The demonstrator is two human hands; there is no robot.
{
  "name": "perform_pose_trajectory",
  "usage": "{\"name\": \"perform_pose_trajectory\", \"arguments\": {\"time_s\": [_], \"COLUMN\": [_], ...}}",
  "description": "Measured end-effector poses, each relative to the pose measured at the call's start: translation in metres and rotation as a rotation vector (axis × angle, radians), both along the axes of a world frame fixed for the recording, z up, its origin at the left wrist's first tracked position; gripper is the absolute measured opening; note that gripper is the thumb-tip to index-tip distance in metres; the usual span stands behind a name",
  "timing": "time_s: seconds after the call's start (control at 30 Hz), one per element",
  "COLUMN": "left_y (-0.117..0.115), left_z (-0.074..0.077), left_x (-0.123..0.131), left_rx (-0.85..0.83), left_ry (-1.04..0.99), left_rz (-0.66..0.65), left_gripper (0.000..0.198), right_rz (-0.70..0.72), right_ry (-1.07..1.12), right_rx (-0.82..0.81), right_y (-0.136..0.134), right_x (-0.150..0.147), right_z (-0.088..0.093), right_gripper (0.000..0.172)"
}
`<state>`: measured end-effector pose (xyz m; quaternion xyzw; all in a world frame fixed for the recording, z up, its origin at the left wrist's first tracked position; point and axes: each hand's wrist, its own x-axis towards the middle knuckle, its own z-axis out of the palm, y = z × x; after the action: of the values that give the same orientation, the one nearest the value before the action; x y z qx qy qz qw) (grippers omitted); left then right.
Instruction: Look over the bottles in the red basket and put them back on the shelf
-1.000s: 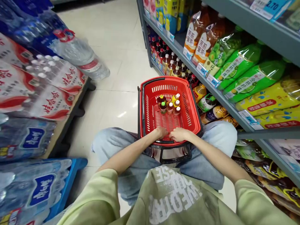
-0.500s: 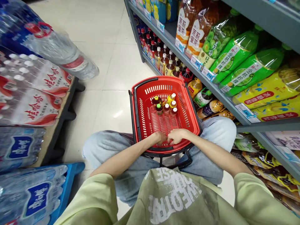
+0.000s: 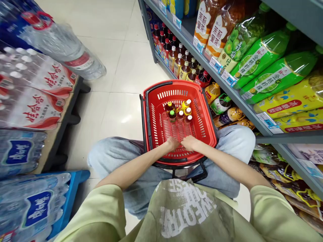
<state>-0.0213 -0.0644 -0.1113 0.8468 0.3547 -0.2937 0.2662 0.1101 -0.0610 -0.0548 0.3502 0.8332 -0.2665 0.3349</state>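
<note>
A red shopping basket [image 3: 204,116] with black handles stands on the floor between my knees. Several small bottles [image 3: 179,112] with green, yellow and white caps stand upright at its far end. My left hand [image 3: 172,144] and my right hand [image 3: 189,143] rest side by side inside the near end of the basket, fingers curled down against its bottom. The two hands touch each other. Whether they hold anything is hidden under the fingers.
Grey shelves [image 3: 228,89] on the right carry large drink bottles in green, yellow and orange, with small bottles [image 3: 181,64] on the bottom level. Shrink-wrapped water packs [image 3: 32,90] are stacked on a pallet at the left. Pale tiled floor [image 3: 118,67] runs ahead.
The view has swung slightly left and down. Both hands stay together at the near end of the basket, shifted a little deeper in. The bottles have not moved.
</note>
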Motion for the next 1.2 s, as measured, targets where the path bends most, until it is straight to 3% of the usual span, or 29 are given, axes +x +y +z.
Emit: {"name": "perform_pose_trajectory", "arguments": {"time_s": [0.13,0.23,0.37,0.57,0.77,1.0,1.2], "left_y": [0.008,0.011,0.011,0.011,0.013,0.031,0.041], "left_z": [0.013,0.026,0.042,0.065,0.073,0.087,0.099], "left_x": [-0.002,-0.003,-0.003,-0.015,-0.033,-0.038,-0.058], "left_rx": [0.045,0.062,0.086,0.121,0.116,0.159,0.19], "left_ry": [0.009,-0.016,-0.019,0.005,0.05,0.042,0.038], "left_rz": [-0.026,-0.045,-0.078,-0.115,-0.079,-0.043,-0.001], "left_gripper": [0.048,0.048,0.051,0.051,0.05,0.05,0.061], "right_rz": [-0.085,-0.188,-0.373,-0.482,-0.393,-0.244,-0.288], "right_ry": [0.018,0.051,0.071,0.008,0.009,0.048,0.225], "right_rx": [0.09,0.253,0.441,0.461,0.364,0.269,0.263], "right_y": [0.024,0.052,0.075,0.078,0.072,0.045,0.023], "right_x": [0.014,0.024,0.033,0.036,0.031,0.009,-0.004], "right_z": [-0.006,-0.01,-0.028,-0.066,-0.078,-0.067,-0.018], "right_gripper": [0.046,0.053,0.058,0.057,0.039,0.043,0.024]}}
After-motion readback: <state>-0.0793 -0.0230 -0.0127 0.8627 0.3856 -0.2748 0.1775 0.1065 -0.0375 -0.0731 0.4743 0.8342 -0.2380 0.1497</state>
